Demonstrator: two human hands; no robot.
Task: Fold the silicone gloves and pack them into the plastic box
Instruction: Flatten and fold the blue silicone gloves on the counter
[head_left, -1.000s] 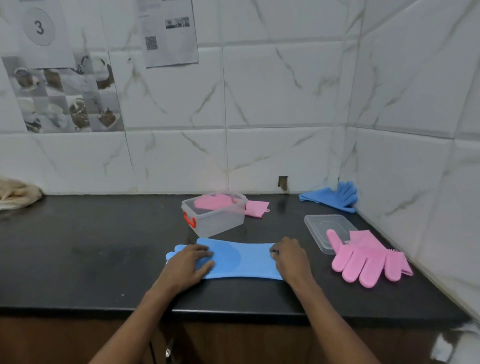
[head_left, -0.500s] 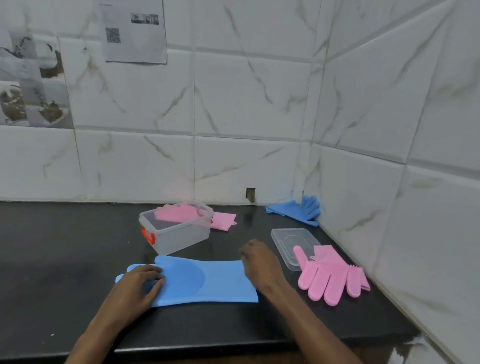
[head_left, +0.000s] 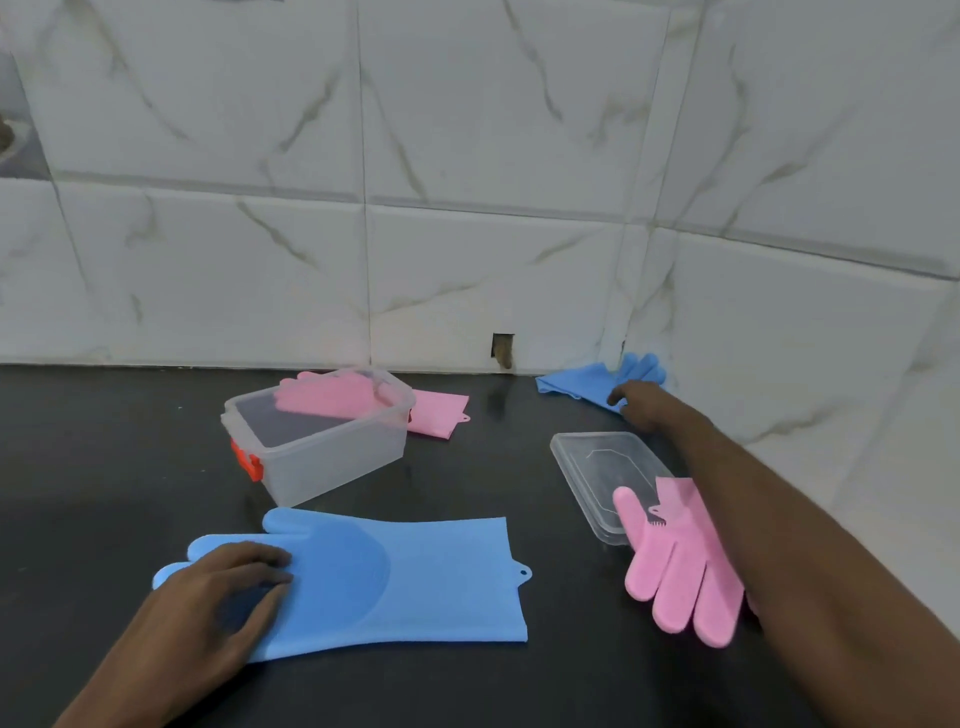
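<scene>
One flat-fingered left hand (head_left: 218, 597) pins the near glove (head_left: 405, 577); the right hand (head_left: 647, 410), seemingly pinching the far glove (head_left: 582, 384), should drag it alongside.

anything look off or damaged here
A small broken notch shows at the foot of the back wall tile. Also, a pink glove lies unfolded, partly across the box lid, where it doesn't belong.

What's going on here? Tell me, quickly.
A person is packing silicone gloves. The left hand presses flat on a blue silicone glove lying unfolded on the black counter. The right hand touches a second blue silicone glove in the corner. A pink silicone glove drapes over the clear plastic box.
</scene>
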